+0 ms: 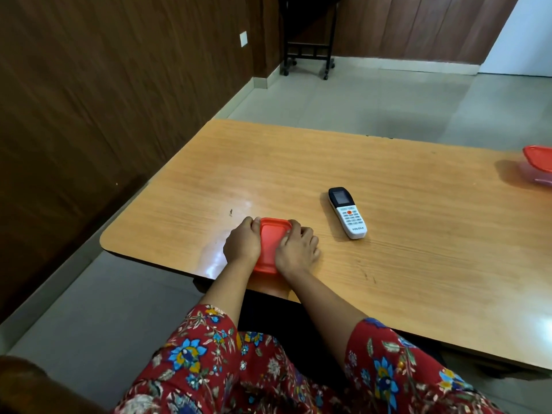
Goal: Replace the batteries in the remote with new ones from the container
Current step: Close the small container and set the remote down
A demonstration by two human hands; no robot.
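Observation:
A small container with a red lid (270, 243) sits near the front left corner of the wooden table (403, 234). My left hand (242, 242) grips its left side, fingers curled over the lid's edge. My right hand (297, 246) grips the right side, thumb and fingers on the lid rim. The lid is closed, so what is inside is hidden. A white remote (347, 212) with a black display lies face up to the right of the container, a hand's width from my right hand.
A second red-lidded container (539, 167) stands at the table's far right edge. A dark wood-panelled wall runs along the left. A black wheeled stand (307, 55) is on the tiled floor beyond the table.

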